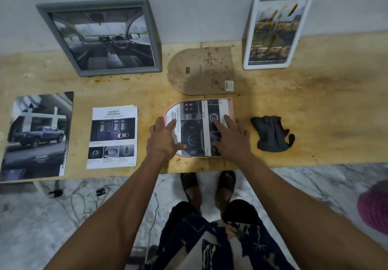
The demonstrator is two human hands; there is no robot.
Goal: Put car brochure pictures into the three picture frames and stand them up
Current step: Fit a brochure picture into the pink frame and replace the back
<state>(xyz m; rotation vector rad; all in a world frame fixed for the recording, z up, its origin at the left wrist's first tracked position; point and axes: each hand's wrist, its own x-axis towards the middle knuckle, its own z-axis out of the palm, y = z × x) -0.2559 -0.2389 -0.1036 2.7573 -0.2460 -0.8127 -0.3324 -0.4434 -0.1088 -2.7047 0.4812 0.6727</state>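
**A:** What do I have around the work area now?

**B:** I see a wooden table (315, 110) against a pale wall. At the back left a grey frame (100, 36) stands leaning on the wall, with a picture of a car interior inside. At the back right a white frame (277, 30) stands too, with a yellowish picture. Between them a brown backing board (201, 70) lies flat, with a small sticker at its corner; I cannot read it.

**A:** And the third frame?

**B:** The arch-shaped frame (199, 126) lies flat near the front edge of the table, just in front of the backing board, and a brochure picture lies on it. My left hand (163, 139) rests on its rounded end and my right hand (231, 139) on the other side. Both have fingers spread and pressing flat, clamped on nothing, and the hands are apart.

**A:** Anything in the way?

**B:** A dark cloth (273, 133) lies just beside the right hand, not touching the frame. At the left lie a brochure page (113, 137) and, further left, a big car brochure (35, 135) showing a pickup truck.

**A:** Any writing?

**B:** The page says "SAFETY" on top. On the picture under my left hand I read only "NCED"; the rest is covered. The other text is too small.
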